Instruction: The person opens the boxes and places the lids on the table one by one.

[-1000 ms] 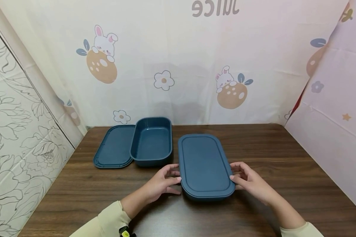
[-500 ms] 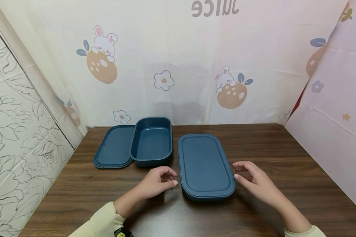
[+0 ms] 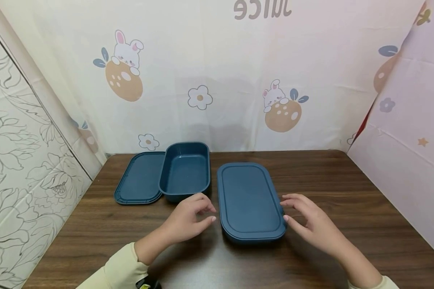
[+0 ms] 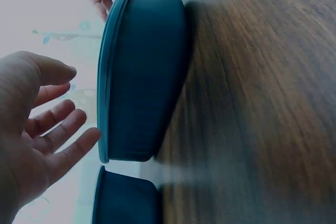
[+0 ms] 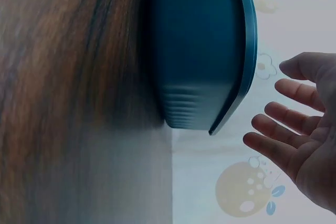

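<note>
A dark blue rectangular food container with its lid on [image 3: 251, 200] stands on the table in front of me, its lid flush along the rim. My left hand [image 3: 188, 218] is to its left, fingers loosely bent and holding nothing. In the left wrist view, a gap shows between the thumb and the container's side [image 4: 144, 72]. On the other side, my right hand [image 3: 312, 222] hovers beside the right edge with relaxed, spread fingers and nothing in them. The right wrist view shows that hand [image 5: 299, 129] apart from the lidded container [image 5: 199, 51].
Behind my left hand stands an uncovered blue container [image 3: 186, 172], its inside bare. A loose blue lid [image 3: 141, 178] lies at its left, partly under or behind it. The wooden table [image 3: 329, 176] ends at a patterned curtain [image 3: 231, 80] at the back.
Both hands were touching the sides of the lidded container a second ago and have since let go. The left hand drew away leftward, then rose slightly. The container stays in place.
</note>
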The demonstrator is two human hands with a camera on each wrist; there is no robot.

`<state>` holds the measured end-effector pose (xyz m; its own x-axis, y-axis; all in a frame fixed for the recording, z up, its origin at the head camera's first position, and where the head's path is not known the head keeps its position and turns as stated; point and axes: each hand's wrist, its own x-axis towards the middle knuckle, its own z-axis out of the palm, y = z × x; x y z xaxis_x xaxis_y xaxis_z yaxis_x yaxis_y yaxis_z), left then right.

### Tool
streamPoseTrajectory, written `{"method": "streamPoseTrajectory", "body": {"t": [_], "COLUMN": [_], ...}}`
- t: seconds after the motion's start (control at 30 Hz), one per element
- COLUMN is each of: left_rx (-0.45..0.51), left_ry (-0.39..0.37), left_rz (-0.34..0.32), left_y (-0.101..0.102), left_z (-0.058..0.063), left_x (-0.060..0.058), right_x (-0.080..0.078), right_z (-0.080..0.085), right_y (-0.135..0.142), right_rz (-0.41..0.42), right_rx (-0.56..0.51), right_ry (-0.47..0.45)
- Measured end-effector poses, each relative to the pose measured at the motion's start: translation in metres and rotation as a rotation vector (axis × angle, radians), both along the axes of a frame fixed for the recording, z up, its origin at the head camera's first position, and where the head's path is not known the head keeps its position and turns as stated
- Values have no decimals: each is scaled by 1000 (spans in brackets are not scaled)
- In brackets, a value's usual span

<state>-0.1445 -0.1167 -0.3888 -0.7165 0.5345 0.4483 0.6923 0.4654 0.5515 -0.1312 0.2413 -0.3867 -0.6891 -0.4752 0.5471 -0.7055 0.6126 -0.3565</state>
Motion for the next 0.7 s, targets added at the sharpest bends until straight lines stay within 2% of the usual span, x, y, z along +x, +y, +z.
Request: {"method": "streamPoseTrajectory", "body": {"t": [0.2,0.4,0.5,0.6,0.7], "left_rx": [-26,-89,-134,-201,-289], "left_ry": [246,401,448,426,398], "left_rz": [-111,-250,-315,-344,-343], "left_y": [8,17,22,26,27], "left_z": [4,5,5,5,3], "left_x": [-1,-1,-1,0,0], "right_x": [4,7,8,10,11], "right_z": [3,0,-2,-3,-2], "right_y": [-6,-11,-14,-18,-23], "right_rz": [78,140,176,206,224], "right_rx": [62,89,96,122,174], "right_ry": [42,61,68,67,68]}}
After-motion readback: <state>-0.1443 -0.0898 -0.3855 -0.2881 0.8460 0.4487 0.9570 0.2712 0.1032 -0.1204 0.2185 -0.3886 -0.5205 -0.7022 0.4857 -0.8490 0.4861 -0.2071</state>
